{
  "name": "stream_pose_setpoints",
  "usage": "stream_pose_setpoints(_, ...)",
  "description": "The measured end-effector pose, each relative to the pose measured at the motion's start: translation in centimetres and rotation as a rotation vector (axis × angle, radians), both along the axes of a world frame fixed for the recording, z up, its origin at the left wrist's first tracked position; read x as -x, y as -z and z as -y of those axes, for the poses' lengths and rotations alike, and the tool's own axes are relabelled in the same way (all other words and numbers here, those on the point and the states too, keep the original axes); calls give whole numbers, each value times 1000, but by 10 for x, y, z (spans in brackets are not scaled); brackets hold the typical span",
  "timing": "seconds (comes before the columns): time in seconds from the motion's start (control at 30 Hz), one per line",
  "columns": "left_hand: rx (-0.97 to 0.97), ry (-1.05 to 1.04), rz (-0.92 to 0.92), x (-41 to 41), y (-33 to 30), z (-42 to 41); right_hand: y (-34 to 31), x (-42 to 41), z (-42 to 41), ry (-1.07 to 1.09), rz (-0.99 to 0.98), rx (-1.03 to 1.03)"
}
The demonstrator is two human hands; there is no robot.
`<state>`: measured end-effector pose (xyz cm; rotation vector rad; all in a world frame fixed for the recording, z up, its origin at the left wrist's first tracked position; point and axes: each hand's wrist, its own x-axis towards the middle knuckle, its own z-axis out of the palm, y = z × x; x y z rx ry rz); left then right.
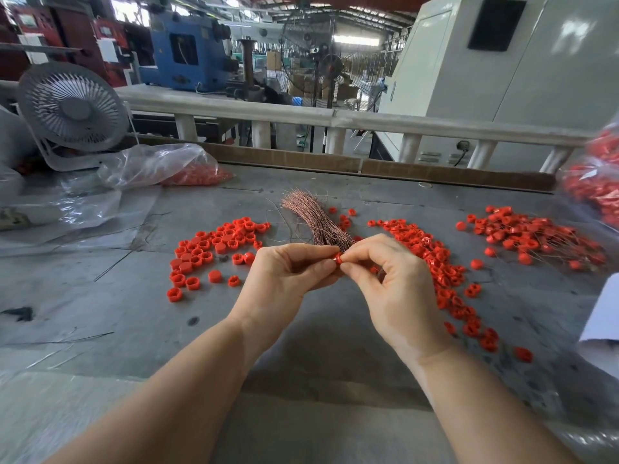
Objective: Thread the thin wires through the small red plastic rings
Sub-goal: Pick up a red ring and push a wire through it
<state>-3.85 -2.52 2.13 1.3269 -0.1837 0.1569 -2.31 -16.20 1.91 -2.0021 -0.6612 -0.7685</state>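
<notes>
My left hand (288, 272) and my right hand (385, 279) meet above the grey table, fingertips together. Between them sits one small red plastic ring (337, 258), pinched by my left thumb and fingers. My right fingertips pinch at the ring's right side; any thin wire there is too fine to see. A bundle of thin copper wires (315, 219) lies on the table just behind my hands. Loose red rings lie in a pile on the left (214, 249) and in a long band on the right (442, 272). Farther right is a heap of rings with wires through them (529, 236).
A crumpled plastic bag with red rings (174, 169) and a small white fan (72, 110) stand at the back left. Another bag of red parts (593, 182) is at the right edge. A white sheet (603, 323) lies at the right. A railing (335, 118) runs behind the table (318, 356).
</notes>
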Motion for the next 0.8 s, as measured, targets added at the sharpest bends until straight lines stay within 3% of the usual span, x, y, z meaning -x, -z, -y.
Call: stream_pose_setpoints(0.8, 91, 51, -80, -1, 0, -2, -2, 1, 1, 12, 5, -20)
